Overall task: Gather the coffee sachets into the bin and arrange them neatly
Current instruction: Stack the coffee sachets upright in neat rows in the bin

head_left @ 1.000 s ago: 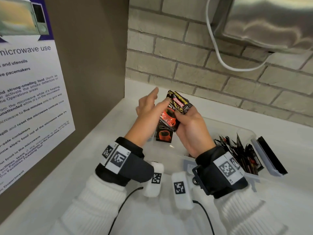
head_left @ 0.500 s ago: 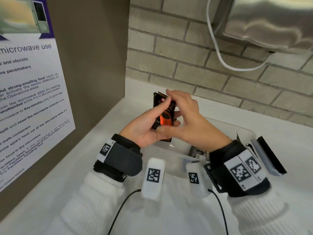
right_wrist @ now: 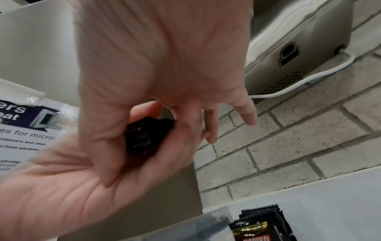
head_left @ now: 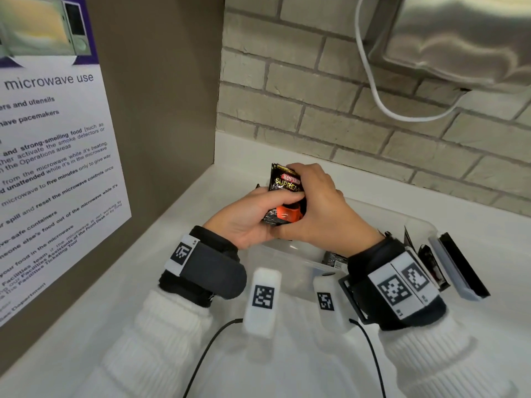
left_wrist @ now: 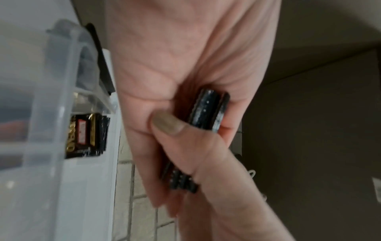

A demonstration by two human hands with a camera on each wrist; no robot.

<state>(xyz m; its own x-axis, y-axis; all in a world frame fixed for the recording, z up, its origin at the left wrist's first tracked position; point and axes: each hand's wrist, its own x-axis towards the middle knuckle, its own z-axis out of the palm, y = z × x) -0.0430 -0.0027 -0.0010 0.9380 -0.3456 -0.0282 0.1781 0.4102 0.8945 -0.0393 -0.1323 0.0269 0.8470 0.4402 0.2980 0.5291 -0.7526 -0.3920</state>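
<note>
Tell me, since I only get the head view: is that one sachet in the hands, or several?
Observer: Several. The left wrist view shows the edges of at least two in the stack, side by side in the left hand.
Operator: Does the right hand wrap fully round them?
Observer: No. In the right wrist view the right hand holds the stack, but its little finger sticks out free.
Operator: Are the ones in the bin tidy?
Observer: In the right wrist view, the binned sachets stand packed together inside the bin, serrated tops up.
</note>
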